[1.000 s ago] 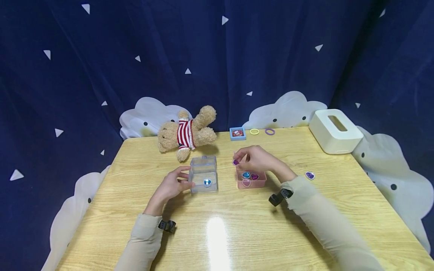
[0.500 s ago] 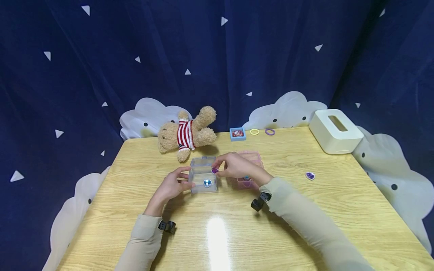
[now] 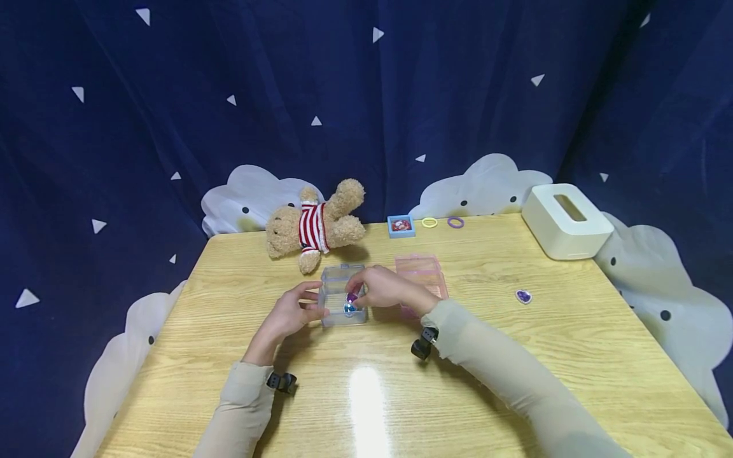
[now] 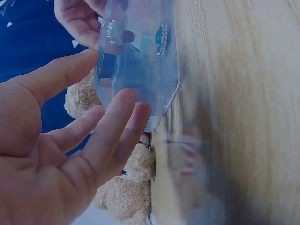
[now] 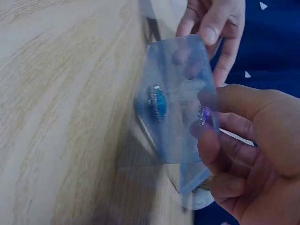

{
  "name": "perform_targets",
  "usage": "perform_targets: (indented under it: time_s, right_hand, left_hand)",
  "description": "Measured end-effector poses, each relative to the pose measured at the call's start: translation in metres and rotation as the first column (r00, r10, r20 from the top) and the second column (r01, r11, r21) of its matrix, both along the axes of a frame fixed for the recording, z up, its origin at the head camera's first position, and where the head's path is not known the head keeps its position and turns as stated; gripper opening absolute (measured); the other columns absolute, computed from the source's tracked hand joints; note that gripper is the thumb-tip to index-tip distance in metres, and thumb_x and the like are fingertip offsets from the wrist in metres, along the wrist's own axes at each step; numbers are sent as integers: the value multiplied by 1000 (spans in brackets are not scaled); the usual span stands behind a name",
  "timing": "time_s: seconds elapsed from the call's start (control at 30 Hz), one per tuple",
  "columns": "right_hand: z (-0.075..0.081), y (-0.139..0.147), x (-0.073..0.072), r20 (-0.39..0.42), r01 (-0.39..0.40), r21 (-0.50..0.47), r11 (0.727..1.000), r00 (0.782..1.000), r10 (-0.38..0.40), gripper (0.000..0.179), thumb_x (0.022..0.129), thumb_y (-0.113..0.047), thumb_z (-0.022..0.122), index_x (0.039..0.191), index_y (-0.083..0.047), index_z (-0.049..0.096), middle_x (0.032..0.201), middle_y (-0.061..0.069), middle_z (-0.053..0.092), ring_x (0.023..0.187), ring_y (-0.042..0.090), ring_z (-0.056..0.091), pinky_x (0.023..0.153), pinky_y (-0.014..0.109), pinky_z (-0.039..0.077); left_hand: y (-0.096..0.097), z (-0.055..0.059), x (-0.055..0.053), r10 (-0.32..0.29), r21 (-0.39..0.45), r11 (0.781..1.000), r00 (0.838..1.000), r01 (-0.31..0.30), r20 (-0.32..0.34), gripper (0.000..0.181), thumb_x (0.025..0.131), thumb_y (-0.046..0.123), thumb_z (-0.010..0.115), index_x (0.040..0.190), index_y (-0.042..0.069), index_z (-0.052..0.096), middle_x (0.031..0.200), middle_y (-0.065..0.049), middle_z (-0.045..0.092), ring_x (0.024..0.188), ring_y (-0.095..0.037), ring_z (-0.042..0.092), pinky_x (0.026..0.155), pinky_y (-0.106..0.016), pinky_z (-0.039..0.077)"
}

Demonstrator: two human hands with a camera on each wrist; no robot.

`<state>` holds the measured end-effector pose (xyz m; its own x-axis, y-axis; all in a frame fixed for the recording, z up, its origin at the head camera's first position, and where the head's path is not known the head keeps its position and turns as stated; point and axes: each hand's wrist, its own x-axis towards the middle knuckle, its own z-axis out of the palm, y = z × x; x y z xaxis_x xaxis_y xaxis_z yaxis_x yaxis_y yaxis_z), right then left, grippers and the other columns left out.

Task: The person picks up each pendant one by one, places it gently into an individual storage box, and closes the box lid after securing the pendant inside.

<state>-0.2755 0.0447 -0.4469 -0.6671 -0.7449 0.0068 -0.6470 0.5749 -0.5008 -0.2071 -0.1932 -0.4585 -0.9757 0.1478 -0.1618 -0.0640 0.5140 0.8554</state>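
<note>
My left hand [image 3: 291, 312] rests its spread, fairly straight fingers against the left side of a clear bluish plastic box [image 3: 335, 321] with its lid up. Inside the box lies a blue gem [image 5: 158, 104] with a beaded silvery edge. Over that gem, within the box's walls, my right hand [image 3: 385, 287] pinches a purple gem [image 5: 205, 114] between thumb and finger. Just to the right, a pink open box [image 3: 420, 273] is partly covered by the right hand and wrist, which hide its gems.
Another purple gem [image 3: 523, 296] lies on the table to the right. Behind are a teddy bear [image 3: 315, 228], a blue square frame [image 3: 401, 226], a yellow ring [image 3: 429, 222] and a purple ring [image 3: 455, 222]. A white tissue box [image 3: 567, 222] stands at the back right.
My right hand has carried the purple gem leftward from the pink box, then down into the clear box above the blue gem. The left hand has stayed in place.
</note>
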Motion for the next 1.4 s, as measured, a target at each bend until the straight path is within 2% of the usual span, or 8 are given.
perform_targets:
  time_s: [0.3, 0.5, 0.7, 0.93, 1.2, 1.4]
  right_hand:
    - [-1, -11, 1, -2, 65, 91, 994, 998, -66, 28, 82, -24, 81, 108, -16, 75, 96, -4, 76, 90, 12, 69, 87, 31, 54]
    - [-3, -16, 2, -24, 96, 158, 983, 995, -93, 29, 82, -28, 81, 109, -20, 75, 97, -8, 76, 93, 12, 69, 88, 32, 54]
    - [-6, -15, 1, -19, 111, 162, 980, 994, -110, 29, 83, -28, 80, 110, -19, 75, 99, -7, 75, 94, 13, 69, 87, 33, 54]
    - [-3, -11, 2, 14, 108, 103, 989, 994, -110, 29, 83, -25, 79, 110, -16, 75, 100, -4, 76, 93, 13, 69, 88, 32, 54]
    - [6, -1, 5, 50, 91, -5, 996, 995, -91, 25, 84, -18, 78, 109, -11, 74, 100, 2, 76, 99, 21, 69, 92, 38, 52]
    - [9, 16, 2, 109, 90, -119, 989, 991, -77, 25, 87, -15, 74, 111, -9, 74, 104, 3, 76, 100, 27, 69, 83, 31, 53]
  left_hand:
    - [0, 1, 1, -5, -9, 1000, 1000, 5, 2, 65, 89, 18, 76, 147, 9, 47, 132, -25, 59, 119, -42, 61, 88, -43, 57]
    - [1, 1, 0, -2, -21, 1000, 1000, 2, 1, 65, 89, 16, 75, 147, 9, 47, 131, -24, 60, 119, -41, 61, 86, -41, 57]
    - [2, 1, -1, 10, -24, 1000, 1000, -10, -8, 65, 88, 16, 76, 147, 10, 48, 131, -23, 61, 119, -39, 62, 84, -39, 57]
    - [2, 2, -1, 15, -30, 999, 1000, -15, -8, 65, 88, 16, 77, 146, 10, 48, 130, -23, 61, 118, -38, 62, 84, -39, 57]
    - [1, 2, 1, 10, -23, 1000, 1000, -10, 10, 67, 88, 18, 77, 147, 11, 47, 132, -23, 60, 119, -38, 61, 86, -40, 57]
    - [0, 1, 2, 10, -18, 1000, 1000, -10, 12, 67, 87, 17, 77, 147, 10, 48, 130, -24, 60, 118, -38, 62, 84, -38, 56]
